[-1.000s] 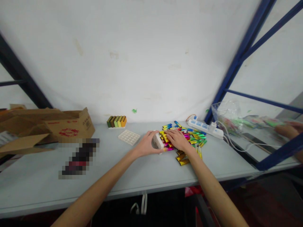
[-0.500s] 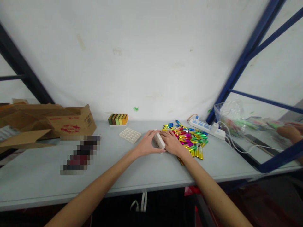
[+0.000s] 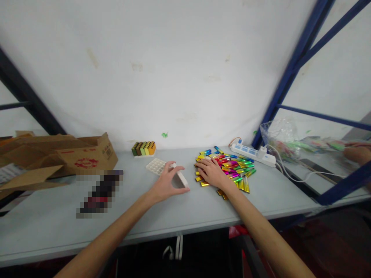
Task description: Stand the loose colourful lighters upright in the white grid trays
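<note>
My left hand (image 3: 169, 183) grips a small white tray (image 3: 181, 177) by its ends, tilted on its edge above the table. My right hand (image 3: 211, 172) lies spread on the left part of a pile of shiny coloured tubes (image 3: 237, 166); whether anything is under its palm is hidden. Behind my left hand, a flat white tray with round hollows (image 3: 156, 166) rests on the table. Farther back stands a block of upright green, brown, yellow and orange tubes (image 3: 144, 148) in a white base.
Open cardboard boxes (image 3: 87, 156) stand at the left, near a blurred dark object (image 3: 101, 191). A white power strip (image 3: 253, 153) with cables lies behind the pile. Right of the blue frame (image 3: 285, 85) are plastic bags (image 3: 281, 137) and another person's hand (image 3: 358, 154).
My left hand has moved left with the small tray, away from my right hand. My right hand has stayed over the pile, its fingers now more spread. The view has shifted slightly.
</note>
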The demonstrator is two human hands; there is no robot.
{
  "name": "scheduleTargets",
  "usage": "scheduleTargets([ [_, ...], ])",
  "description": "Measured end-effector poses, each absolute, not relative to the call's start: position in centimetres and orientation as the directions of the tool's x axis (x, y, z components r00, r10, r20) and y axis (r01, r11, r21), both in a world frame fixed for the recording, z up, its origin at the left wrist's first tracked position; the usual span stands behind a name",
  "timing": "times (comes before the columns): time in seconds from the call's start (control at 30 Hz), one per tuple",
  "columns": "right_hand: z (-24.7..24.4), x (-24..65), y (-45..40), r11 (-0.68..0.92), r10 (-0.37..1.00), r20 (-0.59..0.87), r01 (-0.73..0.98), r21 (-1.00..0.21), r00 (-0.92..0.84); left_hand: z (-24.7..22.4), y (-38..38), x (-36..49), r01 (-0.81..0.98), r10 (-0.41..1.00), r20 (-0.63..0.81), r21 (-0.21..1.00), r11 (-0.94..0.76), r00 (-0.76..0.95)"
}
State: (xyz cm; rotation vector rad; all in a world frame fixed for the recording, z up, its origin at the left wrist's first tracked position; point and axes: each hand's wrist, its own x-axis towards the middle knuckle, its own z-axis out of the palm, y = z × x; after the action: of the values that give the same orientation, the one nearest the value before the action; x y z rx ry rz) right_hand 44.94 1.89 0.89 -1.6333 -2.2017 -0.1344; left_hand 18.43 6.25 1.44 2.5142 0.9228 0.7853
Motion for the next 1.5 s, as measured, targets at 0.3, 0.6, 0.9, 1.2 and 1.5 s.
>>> scheduleTargets([
  [0.3,1.0,42.9,1.2,0.414,0.848,0.439,0.888,-0.202,-0.296,0.1,4.5,14.7,0.465,0.547,0.368,0.293,-0.835,0.752],
  [0.6,1.9,42.6,2.2,0.447,0.842,0.437,0.863,-0.235,-0.317,1.1,4.0,8.6,0.504,0.552,0.238,0.235,-0.831,0.799],
  [0.9,1.6,31.7,7.7,0.476,0.86,0.323,0.848,-0.231,-0.395,-0.1,5.2,4.6,0.694,0.727,0.334,0.236,-0.681,0.6],
  [1.2,-1.2,32.4,8.2,0.566,0.806,0.397,0.767,-0.301,-0.439,0.3,9.5,5.1,0.635,0.71,0.312,0.316,-0.705,0.632],
  [1.5,-0.5,33.3,9.1,0.553,0.822,0.402,0.734,-0.393,-0.404,1.6,11.6,10.3,0.533,0.613,0.218,0.332,-0.778,0.759],
])
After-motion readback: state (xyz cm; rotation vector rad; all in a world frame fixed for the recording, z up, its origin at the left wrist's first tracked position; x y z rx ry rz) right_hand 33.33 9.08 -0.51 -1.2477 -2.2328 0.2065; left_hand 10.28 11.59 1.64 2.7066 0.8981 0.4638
